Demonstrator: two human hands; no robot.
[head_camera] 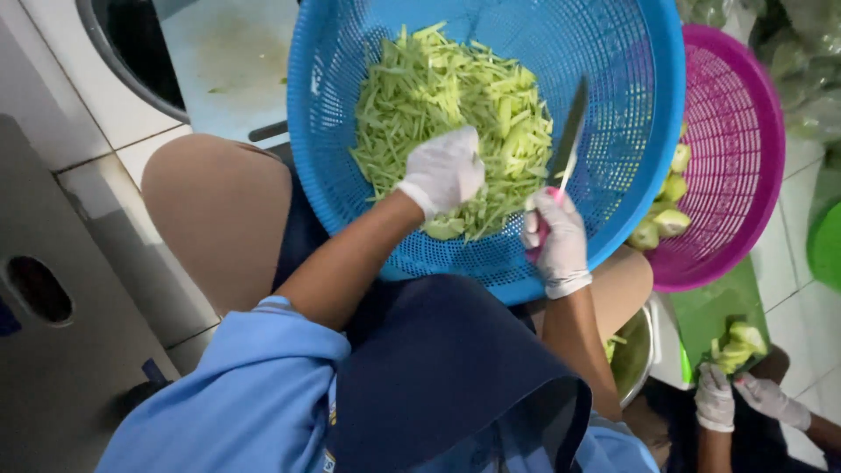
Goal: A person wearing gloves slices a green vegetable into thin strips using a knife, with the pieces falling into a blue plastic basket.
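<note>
We take the large round blue perforated plastic basket (604, 166) as our landmark; it rests tilted across the seated person's lap, its open face toward the camera. Behind it on the right, partly overlapped by its rim, lies a round magenta perforated plastic basket (745, 158) holding several peeled pale green fruit pieces (667, 210).

Inside the blue basket, a heap of thin pale green shredded fruit strips (455, 96) fills the centre and upper left of the bowl. At the lower edge of that heap, toward the near rim, we note a chunk of pale green peeled fruit (445, 229).

The left hand (445, 168), in a white glove, is curled closed over that chunk at the heap's lower edge. The right hand (556, 241), also gloved, sits at the basket's lower right and is closed around the pink handle of a long dark-bladed kitchen knife (569, 136). The blade's long axis runs up and slightly right, just beside the heap's right edge, apart from the chunk. The chunk lies to the left of the blade; the left hand is plainly the nearer.

Outside the basket, lower right, another person's gloved hands (745, 398) work fruit on a green cutting board (710, 315).
</note>
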